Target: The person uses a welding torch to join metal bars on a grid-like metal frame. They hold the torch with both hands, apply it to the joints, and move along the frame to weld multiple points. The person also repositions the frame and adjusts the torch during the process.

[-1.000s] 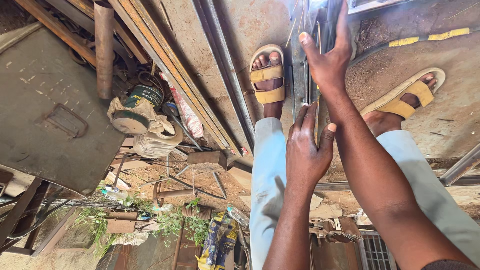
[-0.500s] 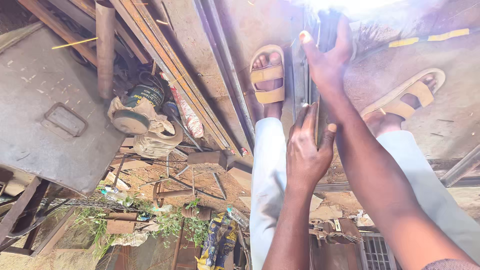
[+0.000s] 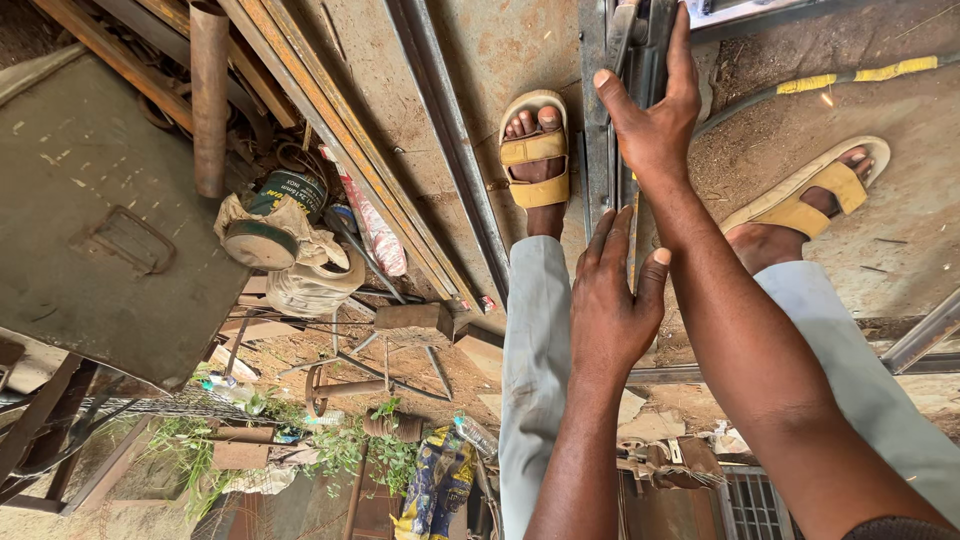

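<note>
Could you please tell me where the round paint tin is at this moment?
In the head view, the paint tin lies on its side at left, wrapped in a rag, just below the rusty pipe and beside the grey metal box.
</note>
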